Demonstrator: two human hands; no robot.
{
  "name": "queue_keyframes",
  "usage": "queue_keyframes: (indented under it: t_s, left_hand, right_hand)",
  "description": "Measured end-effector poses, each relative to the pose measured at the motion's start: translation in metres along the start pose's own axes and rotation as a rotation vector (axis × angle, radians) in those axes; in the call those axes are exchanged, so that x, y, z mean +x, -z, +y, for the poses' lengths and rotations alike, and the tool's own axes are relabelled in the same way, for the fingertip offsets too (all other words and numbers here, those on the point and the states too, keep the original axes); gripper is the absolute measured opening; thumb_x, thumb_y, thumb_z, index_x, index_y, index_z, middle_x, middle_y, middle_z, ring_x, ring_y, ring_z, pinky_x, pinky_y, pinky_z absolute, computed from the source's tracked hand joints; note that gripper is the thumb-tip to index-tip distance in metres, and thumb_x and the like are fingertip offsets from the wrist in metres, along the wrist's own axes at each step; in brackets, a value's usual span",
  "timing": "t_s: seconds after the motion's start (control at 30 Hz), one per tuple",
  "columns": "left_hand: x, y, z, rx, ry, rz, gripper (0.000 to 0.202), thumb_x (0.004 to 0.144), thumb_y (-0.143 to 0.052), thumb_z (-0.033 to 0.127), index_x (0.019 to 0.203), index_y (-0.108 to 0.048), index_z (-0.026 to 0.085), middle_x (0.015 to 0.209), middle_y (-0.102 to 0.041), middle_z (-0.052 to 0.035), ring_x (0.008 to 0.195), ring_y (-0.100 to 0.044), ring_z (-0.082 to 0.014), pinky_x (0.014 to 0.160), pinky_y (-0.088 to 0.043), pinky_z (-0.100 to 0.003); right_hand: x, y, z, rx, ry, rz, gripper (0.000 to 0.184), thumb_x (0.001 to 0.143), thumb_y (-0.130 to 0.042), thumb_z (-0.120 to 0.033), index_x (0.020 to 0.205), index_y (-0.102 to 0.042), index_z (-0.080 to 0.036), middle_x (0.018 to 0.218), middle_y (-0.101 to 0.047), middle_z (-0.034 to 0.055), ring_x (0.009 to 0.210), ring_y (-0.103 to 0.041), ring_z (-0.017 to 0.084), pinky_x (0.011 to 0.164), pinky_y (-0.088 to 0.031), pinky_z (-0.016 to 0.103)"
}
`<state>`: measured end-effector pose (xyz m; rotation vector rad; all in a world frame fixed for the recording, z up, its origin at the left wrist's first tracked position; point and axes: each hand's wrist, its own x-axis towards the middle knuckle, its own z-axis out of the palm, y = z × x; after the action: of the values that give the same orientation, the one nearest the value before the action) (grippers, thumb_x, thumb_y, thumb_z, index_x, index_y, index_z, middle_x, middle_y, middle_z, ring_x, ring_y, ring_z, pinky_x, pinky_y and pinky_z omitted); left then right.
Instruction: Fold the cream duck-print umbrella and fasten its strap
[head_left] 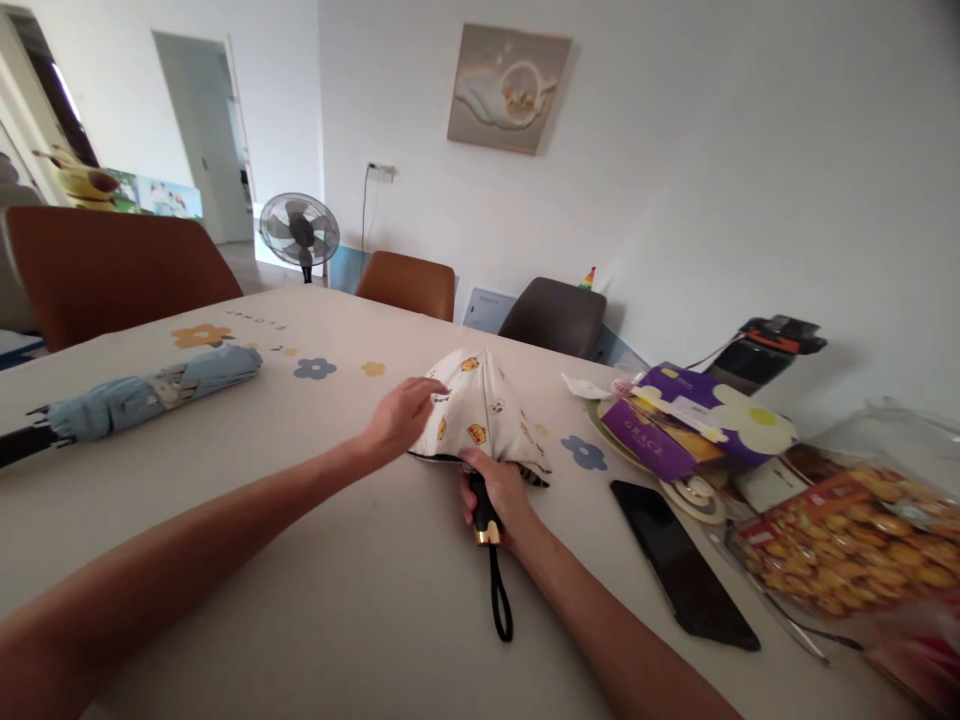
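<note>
A cream umbrella (476, 405) with small yellow cartoon prints lies on the table in front of me, its canopy loosely folded and flared, pointing away. My right hand (499, 495) is wrapped around its black handle, which has a gold end and a black wrist strap (501, 605). At the canopy's left side is my left hand (405, 415), fingers stretched out and touching or just over the fabric. Farther left rests a folded light blue umbrella (161, 390) with a black handle, apart from both hands.
A black smartphone (682, 565) lies to the right. Beyond it are a purple box (660, 430), a bag of round snacks (862, 540), glasses (787, 620) and a dark bottle (757, 355). Chairs (409, 285) line the table's far side; a fan (300, 230) stands behind.
</note>
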<state>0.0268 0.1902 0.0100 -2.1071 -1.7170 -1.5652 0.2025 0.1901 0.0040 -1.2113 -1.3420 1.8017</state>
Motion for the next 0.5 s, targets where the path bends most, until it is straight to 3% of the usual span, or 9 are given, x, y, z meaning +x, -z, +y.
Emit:
queue_keyframes:
  t_s: [0.1, 0.23, 0.37, 0.5]
  left_hand:
    - [0.009, -0.032, 0.016, -0.056, -0.117, -0.136, 0.042, 0.085, -0.037, 0.027, 0.123, -0.048, 0.014, 0.134, -0.047, -0.0114, 0.129, -0.035, -0.0176, 0.108, -0.028, -0.035]
    - [0.029, -0.061, 0.011, -0.068, 0.203, -0.070, 0.055, 0.089, -0.030, 0.034, 0.137, -0.029, 0.007, 0.148, -0.022, -0.0153, 0.138, -0.012, -0.0197, 0.112, -0.016, -0.037]
    - [0.037, -0.068, 0.001, -0.177, 0.516, -0.051, 0.051, 0.091, -0.024, 0.040, 0.135, -0.031, 0.014, 0.146, -0.028, -0.0130, 0.136, -0.022, -0.0204, 0.109, -0.025, -0.037]
    - [0.032, -0.062, 0.007, -0.247, 0.548, 0.104, 0.045, 0.089, -0.033, 0.039, 0.126, -0.040, 0.014, 0.136, -0.043, -0.0156, 0.128, -0.037, -0.0232, 0.104, -0.030, -0.039]
  right_hand:
    - [-0.002, -0.001, 0.002, -0.021, 0.020, -0.005, 0.031, 0.069, -0.057, -0.041, 0.052, -0.047, -0.017, 0.031, -0.043, -0.0019, 0.024, -0.039, 0.011, 0.025, -0.032, 0.021]
    - [-0.001, 0.003, 0.005, -0.012, 0.054, -0.081, 0.029, 0.069, -0.056, -0.042, 0.056, -0.049, -0.016, 0.032, -0.045, -0.0030, 0.023, -0.039, 0.010, 0.025, -0.031, 0.020]
    - [-0.001, 0.004, 0.004, 0.058, 0.048, -0.085, 0.027, 0.070, -0.053, -0.041, 0.060, -0.049, -0.017, 0.032, -0.043, -0.0044, 0.024, -0.039, 0.010, 0.025, -0.031, 0.019]
    - [-0.002, 0.000, 0.005, 0.050, 0.036, 0.014, 0.027, 0.070, -0.054, -0.039, 0.058, -0.048, -0.017, 0.032, -0.043, -0.0042, 0.024, -0.039, 0.010, 0.025, -0.032, 0.020]
